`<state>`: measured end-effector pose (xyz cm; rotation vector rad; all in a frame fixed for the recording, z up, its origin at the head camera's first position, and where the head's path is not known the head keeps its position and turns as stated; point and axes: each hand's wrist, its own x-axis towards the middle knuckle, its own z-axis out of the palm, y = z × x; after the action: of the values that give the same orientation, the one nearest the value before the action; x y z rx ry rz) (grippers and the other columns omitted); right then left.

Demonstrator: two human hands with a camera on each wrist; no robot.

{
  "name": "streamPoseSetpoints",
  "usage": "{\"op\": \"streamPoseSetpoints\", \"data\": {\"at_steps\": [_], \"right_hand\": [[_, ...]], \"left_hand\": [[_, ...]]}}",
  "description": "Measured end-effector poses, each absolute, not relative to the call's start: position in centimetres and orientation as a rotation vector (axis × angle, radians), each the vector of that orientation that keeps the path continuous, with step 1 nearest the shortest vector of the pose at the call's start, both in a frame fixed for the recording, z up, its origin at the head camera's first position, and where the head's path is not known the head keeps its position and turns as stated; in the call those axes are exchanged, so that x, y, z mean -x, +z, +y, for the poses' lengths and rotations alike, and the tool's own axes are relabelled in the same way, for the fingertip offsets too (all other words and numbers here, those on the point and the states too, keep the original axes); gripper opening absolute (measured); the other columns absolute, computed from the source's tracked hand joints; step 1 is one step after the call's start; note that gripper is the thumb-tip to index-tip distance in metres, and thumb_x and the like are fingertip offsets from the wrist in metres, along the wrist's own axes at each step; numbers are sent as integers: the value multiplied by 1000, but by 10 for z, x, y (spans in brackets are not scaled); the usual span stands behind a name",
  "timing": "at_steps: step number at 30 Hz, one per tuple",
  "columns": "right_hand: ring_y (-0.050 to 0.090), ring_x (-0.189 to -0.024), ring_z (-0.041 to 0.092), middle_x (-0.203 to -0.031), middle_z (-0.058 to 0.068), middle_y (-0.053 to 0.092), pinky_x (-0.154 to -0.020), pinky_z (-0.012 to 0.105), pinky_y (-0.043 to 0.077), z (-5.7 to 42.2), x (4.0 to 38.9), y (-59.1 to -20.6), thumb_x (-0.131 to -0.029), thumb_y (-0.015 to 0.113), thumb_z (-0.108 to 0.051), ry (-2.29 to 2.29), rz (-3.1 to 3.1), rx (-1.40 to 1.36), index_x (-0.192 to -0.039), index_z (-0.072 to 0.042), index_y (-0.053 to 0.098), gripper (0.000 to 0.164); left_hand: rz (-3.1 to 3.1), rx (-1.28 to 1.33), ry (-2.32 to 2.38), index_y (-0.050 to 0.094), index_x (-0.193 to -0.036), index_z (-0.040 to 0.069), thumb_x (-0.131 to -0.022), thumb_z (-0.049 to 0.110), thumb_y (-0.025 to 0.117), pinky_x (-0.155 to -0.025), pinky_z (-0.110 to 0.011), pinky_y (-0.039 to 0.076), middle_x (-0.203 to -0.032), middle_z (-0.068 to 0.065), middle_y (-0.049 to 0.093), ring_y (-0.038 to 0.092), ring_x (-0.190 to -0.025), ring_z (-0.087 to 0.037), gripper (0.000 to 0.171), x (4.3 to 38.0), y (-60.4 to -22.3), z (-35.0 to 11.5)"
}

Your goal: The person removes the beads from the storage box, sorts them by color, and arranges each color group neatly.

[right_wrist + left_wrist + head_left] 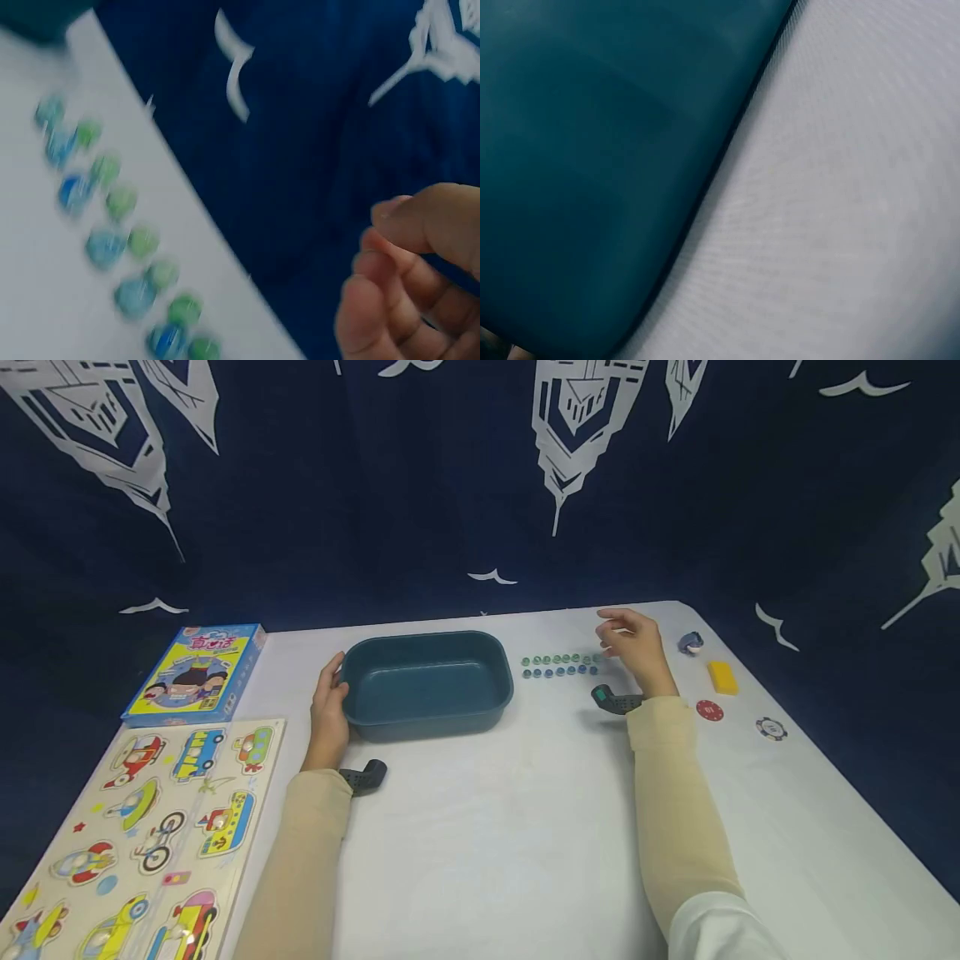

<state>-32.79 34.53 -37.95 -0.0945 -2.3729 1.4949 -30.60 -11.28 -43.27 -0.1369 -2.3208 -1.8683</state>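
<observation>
A dark teal rectangular basin [427, 727] stands on the table, its wall also filling the left side of the left wrist view [592, 150]. My left hand [327, 714] rests against its left end, fingers along the outside and thumb near the rim. To the basin's right lie two rows of glass marbles, green marbles [557, 658] behind and blue marbles [560, 672] in front. Over the right end of these rows hovers my right hand [633, 647]. Its fingers bend loosely toward the thumb, with nothing visible between them in the right wrist view [412, 277].
On the left are a blue and yellow card-game box [191, 677] and a wooden vehicle puzzle board [172, 802]. Right of my right hand lie a small blue figure [690, 643], a yellow block [722, 677], a red chip [709, 710] and a black-and-white chip [771, 728]. A dark blue curtain [375, 485] hangs behind.
</observation>
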Motion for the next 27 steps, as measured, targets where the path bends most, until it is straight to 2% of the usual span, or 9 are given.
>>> {"op": "streamPoseSetpoints", "data": {"at_steps": [3,8,14,21,24,27], "right_hand": [[64,-80,10,-99,5,64,-70,19,56,330,324,-361,-97,62,-9,1539,-2409,-62,-128,0,63,32],[64,-83,15,-104,11,67,-72,26,56,295,323,-348,-96,66,-12,1677,-2508,-260,-124,0,65,30],[62,-76,17,-95,6,69,-71,29,57,250,323,-347,-95,66,-9,1808,-2581,-499,-124,6,63,33],[63,-84,23,-108,29,64,-74,35,57,192,318,-345,-96,63,-8,1809,-2684,-883,-124,7,63,31],[65,-89,25,-110,26,66,-76,37,57,168,320,-349,-97,63,-9,1693,-2793,-1023,-123,5,64,30],[67,-91,22,-112,16,69,-76,34,58,146,323,-356,-97,64,-11,1569,-2885,-1130,-123,2,67,29]], "left_hand": [[-2307,145,-1880,27,-158,20,-99,18,27,-120,-48,19,-155,-15,37,32,-144,-31,59,308,-433,-111],[-2295,138,-1885,29,-157,20,-98,18,28,-120,-49,20,-155,-15,38,33,-144,-31,59,310,-433,-110],[-2286,137,-1901,30,-157,21,-98,18,29,-120,-49,19,-155,-13,37,32,-145,-29,59,310,-434,-110],[-2295,122,-1881,30,-157,22,-97,18,29,-120,-49,19,-155,-13,38,32,-145,-29,59,309,-432,-110],[-2310,101,-1867,30,-156,22,-97,18,29,-120,-50,19,-155,-12,38,32,-145,-30,60,309,-431,-110],[-2313,87,-1873,31,-156,22,-96,17,30,-120,-50,19,-155,-12,38,32,-145,-30,60,309,-430,-111]]}}
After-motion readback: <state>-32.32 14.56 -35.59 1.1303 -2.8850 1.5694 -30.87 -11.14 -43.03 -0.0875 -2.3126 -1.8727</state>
